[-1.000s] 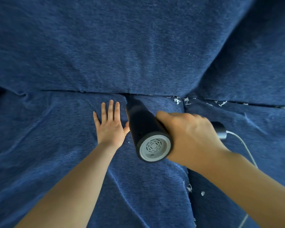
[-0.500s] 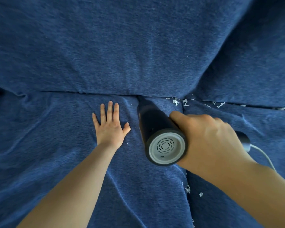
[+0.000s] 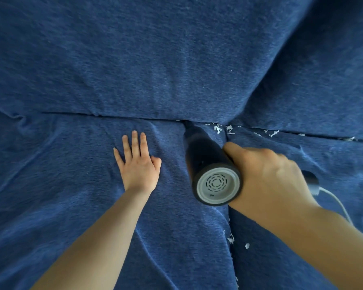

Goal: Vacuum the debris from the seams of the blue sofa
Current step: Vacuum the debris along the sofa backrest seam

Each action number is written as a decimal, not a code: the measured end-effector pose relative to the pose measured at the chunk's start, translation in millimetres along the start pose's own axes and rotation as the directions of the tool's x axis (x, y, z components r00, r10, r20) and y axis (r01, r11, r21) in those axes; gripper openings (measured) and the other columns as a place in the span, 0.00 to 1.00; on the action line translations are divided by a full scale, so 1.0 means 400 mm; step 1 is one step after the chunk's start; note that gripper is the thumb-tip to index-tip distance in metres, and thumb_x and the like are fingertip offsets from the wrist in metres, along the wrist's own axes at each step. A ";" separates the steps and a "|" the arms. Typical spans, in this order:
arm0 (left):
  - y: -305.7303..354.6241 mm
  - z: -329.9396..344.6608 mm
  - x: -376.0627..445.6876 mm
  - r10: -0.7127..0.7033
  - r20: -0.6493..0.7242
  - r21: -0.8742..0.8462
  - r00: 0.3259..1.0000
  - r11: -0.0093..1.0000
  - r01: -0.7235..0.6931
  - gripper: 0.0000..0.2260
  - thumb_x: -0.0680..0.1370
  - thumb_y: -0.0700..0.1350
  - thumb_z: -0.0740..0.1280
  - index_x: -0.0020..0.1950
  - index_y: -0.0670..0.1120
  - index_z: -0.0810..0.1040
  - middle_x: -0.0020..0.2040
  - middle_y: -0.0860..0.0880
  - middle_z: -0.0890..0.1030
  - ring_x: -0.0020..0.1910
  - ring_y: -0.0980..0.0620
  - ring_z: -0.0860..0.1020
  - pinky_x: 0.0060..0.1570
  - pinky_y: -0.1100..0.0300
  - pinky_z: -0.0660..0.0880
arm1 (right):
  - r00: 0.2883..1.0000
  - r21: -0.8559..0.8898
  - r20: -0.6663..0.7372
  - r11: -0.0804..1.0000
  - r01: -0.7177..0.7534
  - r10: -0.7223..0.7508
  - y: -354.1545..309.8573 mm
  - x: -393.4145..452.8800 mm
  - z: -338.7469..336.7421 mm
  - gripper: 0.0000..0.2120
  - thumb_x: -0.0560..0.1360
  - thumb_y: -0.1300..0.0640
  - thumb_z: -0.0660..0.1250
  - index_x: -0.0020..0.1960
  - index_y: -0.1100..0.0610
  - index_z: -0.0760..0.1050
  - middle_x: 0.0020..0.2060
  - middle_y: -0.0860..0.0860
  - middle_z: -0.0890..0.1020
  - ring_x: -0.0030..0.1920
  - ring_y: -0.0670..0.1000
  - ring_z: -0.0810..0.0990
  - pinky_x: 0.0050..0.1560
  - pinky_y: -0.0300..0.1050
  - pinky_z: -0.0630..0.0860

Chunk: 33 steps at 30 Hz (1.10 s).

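A blue sofa (image 3: 176, 59) fills the view, its back cushion meeting the seat along a dark seam (image 3: 134, 117). My right hand (image 3: 266, 176) grips a black handheld vacuum (image 3: 205, 162) with a grey vented rear cap; its nozzle tip is pushed into the back seam. White paper scraps (image 3: 228, 129) lie along that seam just right of the nozzle. More scraps (image 3: 232, 239) sit in the seam between the two seat cushions, near my right forearm. My left hand (image 3: 137, 162) rests flat, fingers straight, on the left seat cushion.
A white cord (image 3: 337, 203) runs from the vacuum's handle end off to the lower right, passing behind my right arm. The seat fabric is wrinkled around both hands.
My right hand has slid the vacuum rightward along the back seam, closer to the scraps at the cushion junction. My left hand stays pressed on the seat.
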State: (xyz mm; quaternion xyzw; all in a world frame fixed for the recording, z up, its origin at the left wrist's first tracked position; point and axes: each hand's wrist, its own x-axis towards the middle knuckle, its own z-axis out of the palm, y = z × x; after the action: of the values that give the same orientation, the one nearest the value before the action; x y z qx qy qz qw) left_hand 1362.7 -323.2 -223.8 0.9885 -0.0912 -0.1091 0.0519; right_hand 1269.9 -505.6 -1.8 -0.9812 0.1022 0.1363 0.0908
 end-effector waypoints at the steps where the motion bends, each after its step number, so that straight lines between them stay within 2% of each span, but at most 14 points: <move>1: 0.001 0.001 0.001 0.001 -0.006 -0.002 1.000 1.000 -0.001 0.29 0.80 0.50 0.53 0.80 0.45 0.50 0.81 0.46 0.49 0.79 0.43 0.43 0.75 0.38 0.41 | 1.000 -0.018 0.011 1.000 0.013 -0.012 0.002 -0.001 0.007 0.14 0.73 0.40 0.63 0.45 0.48 0.62 0.34 0.45 0.73 0.37 0.53 0.77 0.37 0.44 0.65; 3: 0.000 0.001 0.000 0.002 -0.010 -0.006 1.000 1.000 -0.002 0.29 0.80 0.49 0.54 0.80 0.45 0.51 0.81 0.45 0.50 0.79 0.43 0.44 0.75 0.38 0.42 | 0.999 -0.083 0.000 0.995 0.047 -0.047 0.003 -0.014 0.017 0.14 0.72 0.40 0.64 0.46 0.47 0.64 0.34 0.45 0.73 0.36 0.52 0.77 0.36 0.44 0.63; 5: -0.001 -0.001 -0.002 0.001 -0.009 -0.004 1.000 1.000 -0.001 0.29 0.80 0.49 0.54 0.80 0.45 0.51 0.81 0.46 0.50 0.79 0.43 0.44 0.75 0.38 0.42 | 0.998 -0.148 -0.029 0.987 0.056 -0.061 0.006 -0.028 0.022 0.14 0.67 0.42 0.70 0.43 0.48 0.68 0.30 0.45 0.74 0.30 0.52 0.78 0.29 0.41 0.57; 7: 0.004 -0.002 -0.001 -0.008 -0.009 -0.013 1.000 1.000 0.007 0.29 0.81 0.49 0.54 0.80 0.45 0.51 0.81 0.46 0.49 0.79 0.43 0.44 0.75 0.38 0.42 | 0.994 -0.105 -0.110 0.994 0.018 -0.029 0.015 -0.029 0.022 0.16 0.60 0.47 0.76 0.37 0.50 0.70 0.24 0.45 0.73 0.21 0.54 0.74 0.28 0.34 0.49; 8: 0.009 -0.003 -0.001 -0.023 -0.011 -0.025 1.000 0.999 0.023 0.29 0.81 0.48 0.54 0.80 0.45 0.51 0.81 0.46 0.49 0.79 0.43 0.44 0.75 0.38 0.42 | 0.992 -0.081 -0.121 0.997 0.014 -0.023 0.019 -0.025 0.024 0.17 0.58 0.48 0.78 0.35 0.51 0.70 0.22 0.46 0.73 0.20 0.54 0.72 0.29 0.33 0.48; 12: 0.033 -0.001 -0.014 -0.050 -0.007 -0.059 0.999 0.997 0.050 0.28 0.80 0.50 0.53 0.81 0.51 0.50 0.81 0.44 0.49 0.79 0.40 0.43 0.74 0.35 0.42 | 0.989 -0.071 -0.125 0.995 0.072 -0.080 0.016 -0.013 0.044 0.18 0.56 0.51 0.80 0.34 0.54 0.71 0.23 0.48 0.74 0.20 0.56 0.72 0.29 0.38 0.54; 15: 0.030 0.007 -0.023 0.000 0.007 -0.043 1.000 0.999 0.000 0.27 0.80 0.56 0.51 0.80 0.58 0.52 0.81 0.42 0.47 0.79 0.38 0.42 0.73 0.34 0.40 | 0.986 -0.092 -0.141 0.993 0.079 -0.092 0.019 -0.017 0.043 0.18 0.55 0.52 0.79 0.34 0.53 0.70 0.22 0.47 0.73 0.20 0.55 0.71 0.28 0.37 0.52; 19: 0.012 0.012 -0.035 0.041 0.000 0.022 0.999 0.999 -0.041 0.28 0.79 0.57 0.48 0.80 0.56 0.53 0.81 0.41 0.46 0.79 0.38 0.43 0.74 0.34 0.41 | 0.979 -0.063 -0.163 0.991 0.117 -0.126 0.032 -0.018 0.033 0.16 0.58 0.50 0.76 0.34 0.53 0.70 0.22 0.47 0.72 0.19 0.54 0.70 0.29 0.33 0.50; 22: 0.010 0.015 -0.045 0.059 0.005 0.049 0.998 0.997 -0.059 0.28 0.79 0.56 0.48 0.80 0.54 0.52 0.80 0.41 0.46 0.79 0.37 0.42 0.74 0.34 0.40 | 0.982 -0.057 -0.152 0.993 0.100 -0.108 0.028 -0.002 0.044 0.18 0.58 0.49 0.76 0.34 0.53 0.68 0.23 0.47 0.73 0.20 0.55 0.71 0.29 0.37 0.52; 26: 0.016 0.017 -0.049 0.054 0.029 0.064 0.998 0.996 -0.056 0.31 0.77 0.51 0.52 0.81 0.53 0.48 0.80 0.40 0.44 0.78 0.37 0.40 0.73 0.34 0.37 | 0.990 -0.115 -0.074 0.987 0.110 -0.119 0.000 0.021 0.072 0.17 0.67 0.46 0.71 0.41 0.50 0.63 0.32 0.48 0.78 0.31 0.56 0.78 0.32 0.43 0.57; 29: 0.016 0.009 -0.053 0.062 0.004 0.035 0.998 0.997 -0.062 0.29 0.78 0.52 0.47 0.80 0.52 0.52 0.80 0.39 0.47 0.78 0.36 0.44 0.74 0.34 0.41 | 0.986 -0.118 -0.104 0.986 0.119 -0.132 0.008 -0.009 0.082 0.16 0.61 0.50 0.76 0.37 0.53 0.69 0.27 0.48 0.76 0.26 0.57 0.76 0.32 0.42 0.59; 31: 0.017 0.006 -0.054 0.066 0.004 0.050 0.998 0.997 -0.067 0.28 0.79 0.55 0.46 0.80 0.53 0.51 0.80 0.40 0.47 0.79 0.36 0.43 0.74 0.34 0.40 | 0.979 -0.097 -0.156 0.989 0.113 -0.127 0.019 -0.029 0.077 0.17 0.57 0.50 0.76 0.35 0.53 0.69 0.24 0.48 0.74 0.23 0.56 0.74 0.30 0.40 0.55; 33: 0.019 0.001 -0.055 0.072 0.003 0.032 0.997 0.997 -0.072 0.29 0.78 0.52 0.43 0.80 0.52 0.51 0.80 0.39 0.47 0.78 0.36 0.43 0.74 0.34 0.40 | 0.979 -0.078 -0.161 0.991 0.112 -0.123 0.016 -0.032 0.073 0.17 0.57 0.50 0.75 0.35 0.53 0.68 0.24 0.47 0.74 0.23 0.56 0.73 0.30 0.39 0.52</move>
State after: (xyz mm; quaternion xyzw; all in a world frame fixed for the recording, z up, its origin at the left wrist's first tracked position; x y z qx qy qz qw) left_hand 1340.2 -326.3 -218.6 0.9852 -0.1287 -0.1064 0.0397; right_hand 1248.9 -503.6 -26.7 -0.9960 0.0463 0.0524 0.0562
